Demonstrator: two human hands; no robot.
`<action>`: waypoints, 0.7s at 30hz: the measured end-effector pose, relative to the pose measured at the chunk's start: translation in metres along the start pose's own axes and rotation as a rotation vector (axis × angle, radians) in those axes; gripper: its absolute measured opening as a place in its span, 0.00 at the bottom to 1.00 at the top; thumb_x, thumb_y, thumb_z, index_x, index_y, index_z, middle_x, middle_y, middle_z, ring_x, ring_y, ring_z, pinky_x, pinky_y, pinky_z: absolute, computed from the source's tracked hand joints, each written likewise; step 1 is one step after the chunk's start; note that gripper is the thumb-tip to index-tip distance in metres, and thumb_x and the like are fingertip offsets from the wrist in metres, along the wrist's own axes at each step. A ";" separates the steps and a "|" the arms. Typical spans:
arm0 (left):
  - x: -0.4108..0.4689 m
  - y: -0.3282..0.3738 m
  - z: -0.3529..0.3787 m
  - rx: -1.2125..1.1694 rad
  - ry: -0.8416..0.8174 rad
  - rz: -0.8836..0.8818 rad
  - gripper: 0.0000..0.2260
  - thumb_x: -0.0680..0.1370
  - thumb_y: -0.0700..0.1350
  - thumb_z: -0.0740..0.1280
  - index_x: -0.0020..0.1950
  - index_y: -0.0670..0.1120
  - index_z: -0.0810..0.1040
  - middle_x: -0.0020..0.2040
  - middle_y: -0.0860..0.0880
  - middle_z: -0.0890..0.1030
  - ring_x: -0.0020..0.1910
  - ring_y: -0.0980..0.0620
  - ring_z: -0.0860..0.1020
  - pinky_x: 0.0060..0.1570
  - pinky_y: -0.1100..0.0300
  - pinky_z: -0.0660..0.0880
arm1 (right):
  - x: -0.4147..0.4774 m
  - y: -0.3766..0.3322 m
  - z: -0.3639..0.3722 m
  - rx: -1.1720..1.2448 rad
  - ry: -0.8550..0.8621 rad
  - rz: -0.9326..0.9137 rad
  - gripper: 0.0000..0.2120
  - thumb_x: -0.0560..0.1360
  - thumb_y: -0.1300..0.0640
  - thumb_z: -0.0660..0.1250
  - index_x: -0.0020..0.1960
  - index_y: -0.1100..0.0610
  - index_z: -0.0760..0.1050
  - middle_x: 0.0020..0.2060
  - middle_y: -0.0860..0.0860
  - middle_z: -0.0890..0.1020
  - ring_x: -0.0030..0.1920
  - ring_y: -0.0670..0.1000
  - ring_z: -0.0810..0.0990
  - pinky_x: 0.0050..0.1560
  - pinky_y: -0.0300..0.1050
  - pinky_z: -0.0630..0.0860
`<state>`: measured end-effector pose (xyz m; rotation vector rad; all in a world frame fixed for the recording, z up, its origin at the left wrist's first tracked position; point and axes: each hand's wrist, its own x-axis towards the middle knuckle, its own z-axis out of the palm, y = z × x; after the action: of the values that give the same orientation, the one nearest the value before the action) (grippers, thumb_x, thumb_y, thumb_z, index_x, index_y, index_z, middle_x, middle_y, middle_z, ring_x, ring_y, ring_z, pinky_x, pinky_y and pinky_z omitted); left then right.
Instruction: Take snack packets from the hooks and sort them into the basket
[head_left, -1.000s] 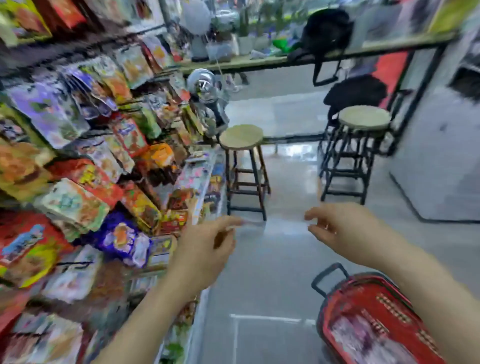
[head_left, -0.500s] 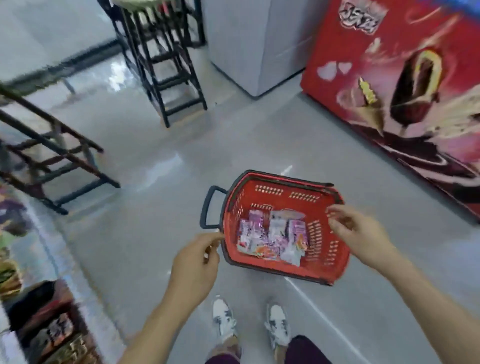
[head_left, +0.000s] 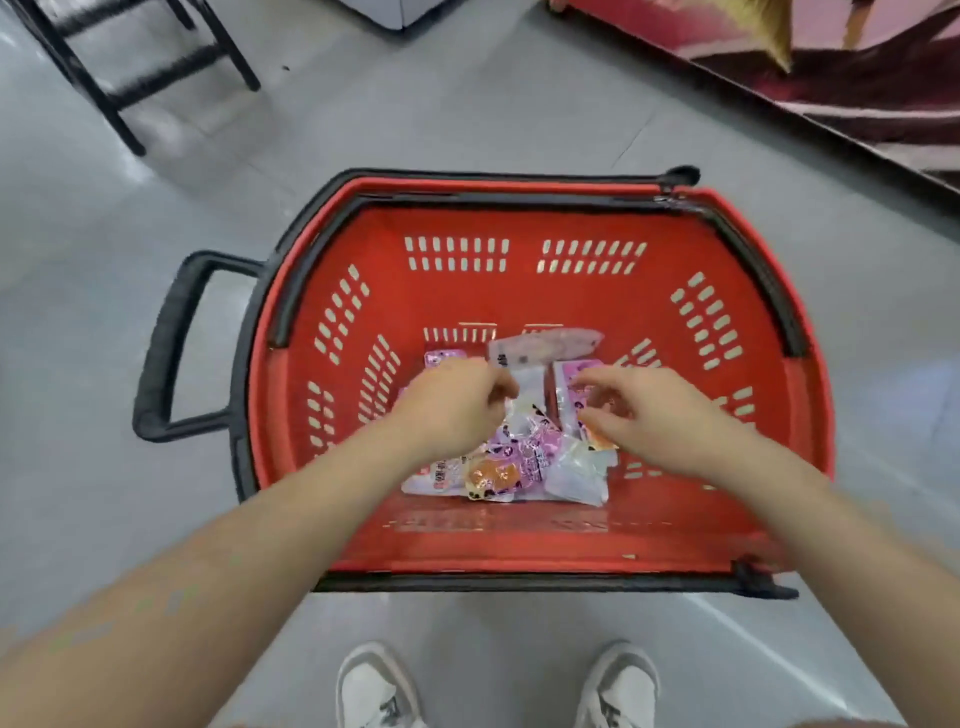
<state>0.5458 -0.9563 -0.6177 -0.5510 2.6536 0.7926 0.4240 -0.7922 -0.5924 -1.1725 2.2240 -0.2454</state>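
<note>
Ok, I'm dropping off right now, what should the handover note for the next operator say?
Left hand: down in the red basket, fingers curled at the snack packets; grip unclear.
Right hand: beside it over the same pile, grip unclear too.
Done: several packets lie on the basket floor.
Left: sort them; the hooks are out of view, so how many packets remain there can't be told.

The basket (head_left: 535, 551) was red with black handles (head_left: 171, 343); the packets (head_left: 519, 457) were purple, white and orange; the floor (head_left: 104, 208) was grey.
</note>
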 end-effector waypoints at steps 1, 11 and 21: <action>0.027 -0.005 0.016 0.072 -0.045 0.016 0.14 0.78 0.40 0.61 0.61 0.50 0.80 0.58 0.50 0.82 0.56 0.49 0.79 0.57 0.57 0.75 | 0.018 0.009 0.005 -0.086 -0.044 -0.025 0.20 0.78 0.52 0.64 0.69 0.50 0.71 0.56 0.49 0.82 0.51 0.50 0.80 0.48 0.40 0.70; 0.188 -0.021 0.180 0.169 -0.231 0.004 0.20 0.76 0.55 0.68 0.63 0.45 0.74 0.59 0.45 0.78 0.55 0.46 0.77 0.55 0.55 0.73 | 0.096 0.101 0.057 -0.322 -0.122 0.128 0.26 0.76 0.57 0.63 0.74 0.52 0.63 0.63 0.55 0.77 0.60 0.57 0.77 0.57 0.47 0.76; 0.225 0.024 0.208 -0.629 0.078 -0.471 0.22 0.71 0.51 0.75 0.56 0.41 0.71 0.45 0.47 0.79 0.40 0.49 0.77 0.35 0.58 0.71 | 0.091 0.149 0.097 0.125 -0.046 0.386 0.41 0.76 0.59 0.64 0.79 0.51 0.40 0.68 0.57 0.71 0.52 0.54 0.78 0.44 0.41 0.75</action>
<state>0.3774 -0.8787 -0.8629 -1.3179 2.1484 1.4541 0.3404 -0.7656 -0.7712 -0.6583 2.3029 -0.1922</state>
